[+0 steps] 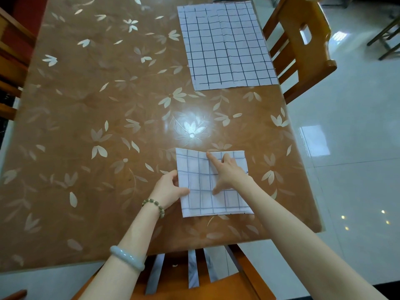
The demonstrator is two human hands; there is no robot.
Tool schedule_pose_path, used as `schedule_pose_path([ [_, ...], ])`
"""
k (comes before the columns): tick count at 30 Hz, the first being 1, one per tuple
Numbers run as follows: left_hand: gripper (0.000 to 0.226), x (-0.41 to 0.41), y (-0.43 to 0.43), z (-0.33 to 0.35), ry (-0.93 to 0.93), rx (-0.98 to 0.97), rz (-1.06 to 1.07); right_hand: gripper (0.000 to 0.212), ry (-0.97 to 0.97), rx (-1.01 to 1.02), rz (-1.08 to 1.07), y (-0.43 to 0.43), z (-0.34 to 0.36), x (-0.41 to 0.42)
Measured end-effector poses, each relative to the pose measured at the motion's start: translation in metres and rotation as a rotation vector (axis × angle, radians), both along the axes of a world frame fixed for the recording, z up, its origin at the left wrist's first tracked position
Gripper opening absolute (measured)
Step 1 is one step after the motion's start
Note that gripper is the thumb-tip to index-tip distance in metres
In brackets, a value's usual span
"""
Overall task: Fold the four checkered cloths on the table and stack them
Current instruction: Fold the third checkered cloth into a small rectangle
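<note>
Folded checkered cloth [199,204], nearly square, lies near the front edge of the table [97,126]. Left hand [168,187] pinches its left edge; right hand [227,172] presses it, fingers straight and spread. Far right, unfolded cloths [227,46] run lengthwise away.

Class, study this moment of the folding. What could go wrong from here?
The table looks glossy, so the folded cloth may slide while the right hand presses it and the left hand pinches its edge. The flat cloths lie at the table's right edge and could slip off when pulled.
</note>
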State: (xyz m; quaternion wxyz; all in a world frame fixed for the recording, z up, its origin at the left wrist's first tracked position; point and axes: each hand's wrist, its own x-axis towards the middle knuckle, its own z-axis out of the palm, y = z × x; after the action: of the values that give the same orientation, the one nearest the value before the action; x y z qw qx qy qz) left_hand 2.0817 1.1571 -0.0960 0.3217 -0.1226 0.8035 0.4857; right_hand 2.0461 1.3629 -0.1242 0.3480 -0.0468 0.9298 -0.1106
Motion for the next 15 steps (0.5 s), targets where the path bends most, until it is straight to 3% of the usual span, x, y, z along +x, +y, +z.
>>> schedule_pose_path([
  [10,0.041,0.003,0.061,0.032,0.143,0.078,-0.052,0.126,0.006,-0.022,-0.002,0.004,-0.002,-0.002],
  [13,0.055,0.005,0.08,0.032,0.132,0.105,-0.03,0.094,0.011,-0.14,-0.06,0.01,-0.003,-0.003],
  [15,0.058,0.005,0.093,0.033,0.133,0.109,-0.04,0.062,-0.059,-0.427,-0.315,0.024,-0.001,-0.003],
])
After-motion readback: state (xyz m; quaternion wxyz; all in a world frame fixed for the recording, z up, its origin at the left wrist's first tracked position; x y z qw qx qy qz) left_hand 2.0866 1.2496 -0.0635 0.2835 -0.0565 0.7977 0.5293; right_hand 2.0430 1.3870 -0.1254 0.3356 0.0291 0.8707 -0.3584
